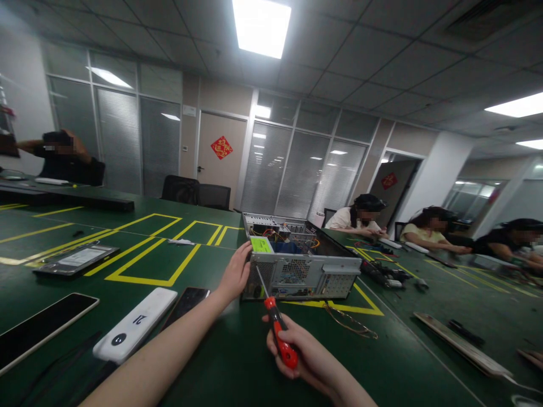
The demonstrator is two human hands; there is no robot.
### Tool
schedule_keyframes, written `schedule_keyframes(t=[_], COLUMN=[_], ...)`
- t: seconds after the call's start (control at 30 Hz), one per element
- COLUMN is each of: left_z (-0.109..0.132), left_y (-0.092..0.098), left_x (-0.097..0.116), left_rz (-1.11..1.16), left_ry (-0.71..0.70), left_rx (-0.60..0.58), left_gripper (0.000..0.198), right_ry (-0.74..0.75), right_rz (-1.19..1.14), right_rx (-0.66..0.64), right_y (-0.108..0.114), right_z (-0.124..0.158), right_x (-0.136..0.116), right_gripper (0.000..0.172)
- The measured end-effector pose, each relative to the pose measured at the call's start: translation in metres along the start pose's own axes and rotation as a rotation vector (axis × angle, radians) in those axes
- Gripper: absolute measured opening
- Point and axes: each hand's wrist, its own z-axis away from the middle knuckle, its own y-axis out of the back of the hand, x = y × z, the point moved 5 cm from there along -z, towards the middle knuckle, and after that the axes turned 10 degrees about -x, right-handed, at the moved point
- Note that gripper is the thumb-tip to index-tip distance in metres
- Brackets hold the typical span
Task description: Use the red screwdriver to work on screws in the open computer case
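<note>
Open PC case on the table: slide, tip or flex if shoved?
Probably stiff: the PC case is boxy sheet metal. Likely heavyish, with wiring and parts inside. Lying flat and low, it should slide rather than tip; the left hand steadies one corner.

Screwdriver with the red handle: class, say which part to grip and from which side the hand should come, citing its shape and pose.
Probably the thick red handle of the screwdriver, taken from the near side, as the right hand does: the thin metal shaft tilts away toward the computer case, so the handle is the nearer end.
</note>
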Motion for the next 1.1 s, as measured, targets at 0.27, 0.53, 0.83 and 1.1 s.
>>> schedule_keyframes(t=[0.27, 0.53, 0.83, 1.1], left_z=[0.001, 0.000, 0.001, 0.001], left_y=[0.001, 0.001, 0.000, 0.000], left_x=[0.001, 0.001, 0.000, 0.000], left_rz=[0.000, 0.010, 0.007, 0.009], left_ry=[0.009, -0.001, -0.005, -0.012], left_rx=[-0.002, 0.005, 0.005, 0.009], left_gripper=[0.042, 0.043, 0.043, 0.043], right_ry=[0.024, -0.047, -0.128, -0.049], right_rz=[-0.026, -0.338, -0.685, -0.745], right_rx=[0.019, 0.149, 0.183, 0.183], right_y=[0.000, -0.012, -0.027, -0.027], right_z=[-0.002, 0.002, -0.004, -0.008], right_x=[-0.002, -0.011, -0.010, 0.001], right_gripper=[0.033, 0.019, 0.034, 0.033])
